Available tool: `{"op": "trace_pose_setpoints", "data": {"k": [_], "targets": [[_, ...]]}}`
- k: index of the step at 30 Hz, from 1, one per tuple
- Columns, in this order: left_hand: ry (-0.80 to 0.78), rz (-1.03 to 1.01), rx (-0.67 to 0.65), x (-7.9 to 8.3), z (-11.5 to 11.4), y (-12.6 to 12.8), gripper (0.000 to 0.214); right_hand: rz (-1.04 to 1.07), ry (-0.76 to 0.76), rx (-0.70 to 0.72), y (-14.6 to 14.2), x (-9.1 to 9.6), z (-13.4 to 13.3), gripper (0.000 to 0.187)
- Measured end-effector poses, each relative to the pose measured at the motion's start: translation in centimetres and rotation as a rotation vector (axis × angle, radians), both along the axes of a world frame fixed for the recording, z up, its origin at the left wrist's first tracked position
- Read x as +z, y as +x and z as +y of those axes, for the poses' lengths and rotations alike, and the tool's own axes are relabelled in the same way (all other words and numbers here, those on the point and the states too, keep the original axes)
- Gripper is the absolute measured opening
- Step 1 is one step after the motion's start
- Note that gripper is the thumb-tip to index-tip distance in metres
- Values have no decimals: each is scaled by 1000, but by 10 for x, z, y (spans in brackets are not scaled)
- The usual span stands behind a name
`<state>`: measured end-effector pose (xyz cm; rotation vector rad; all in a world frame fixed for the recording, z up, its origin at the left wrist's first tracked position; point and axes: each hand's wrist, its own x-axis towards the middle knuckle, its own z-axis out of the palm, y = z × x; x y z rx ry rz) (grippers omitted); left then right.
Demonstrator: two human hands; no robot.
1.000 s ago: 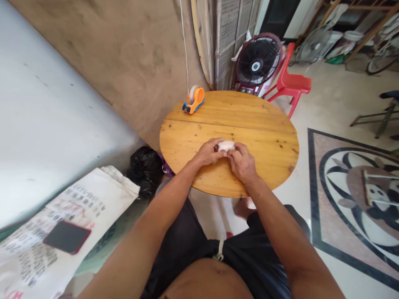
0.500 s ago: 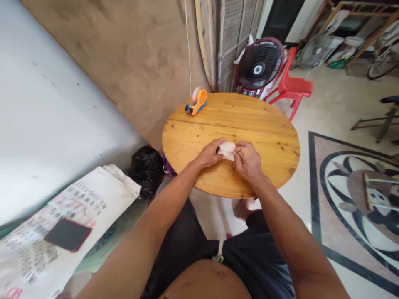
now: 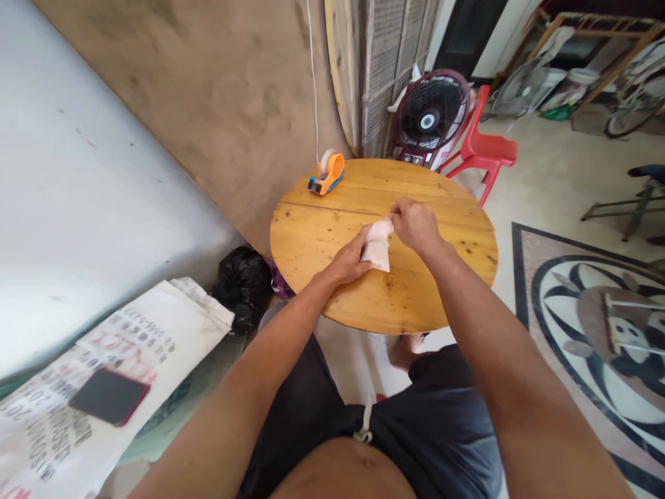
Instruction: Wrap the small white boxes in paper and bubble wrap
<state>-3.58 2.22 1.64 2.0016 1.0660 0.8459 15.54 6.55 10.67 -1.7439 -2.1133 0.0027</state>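
A small pinkish-white piece (image 3: 377,255), like folded paper or tissue, is held above the middle of the round wooden table (image 3: 312,242). My left hand (image 3: 352,258) grips its left edge, thumb on the near side and fingers on the far side. At the upper right corner, my right hand (image 3: 414,223) has its fingers closed in a pinch on the piece. That corner is pulled out from the rest. An orange and blue tape dispenser (image 3: 332,166) with a roll of tape stands at the table's far left edge.
Behind the table stand a round fan (image 3: 429,119) and a red plastic chair (image 3: 483,149). A phone (image 3: 109,395) lies on a printed white sack (image 3: 171,312) at the left. Beside the table is a black plastic bag (image 3: 243,284). A brown board (image 3: 223,90) leans behind.
My right hand has moved up and away from my body, drawing the upper right corner of the piece with it. The piece looks longer now. My left hand has stayed nearly still.
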Motion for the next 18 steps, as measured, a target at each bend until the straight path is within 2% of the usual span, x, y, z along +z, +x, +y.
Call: {"op": "trace_pose_setpoints", "data": {"k": [4,9,11,15,18], "targets": [[142,-23,-32,-11,5,0,105,-82,-70,-40,-6,0,24,26],[220,68,-88,-22,8,-1,66,-163,-126,-59,-12,-4,48,32],[257,65,-82,-25,9,0,58,-189,-160,-66,-15,-5,57,34],[421,128,-27,-23,7,1,56,-188,-229,-112,-17,-13,73,35],[482,207,-64,-20,6,2,59,-159,-249,-143,-18,-25,81,37]]}}
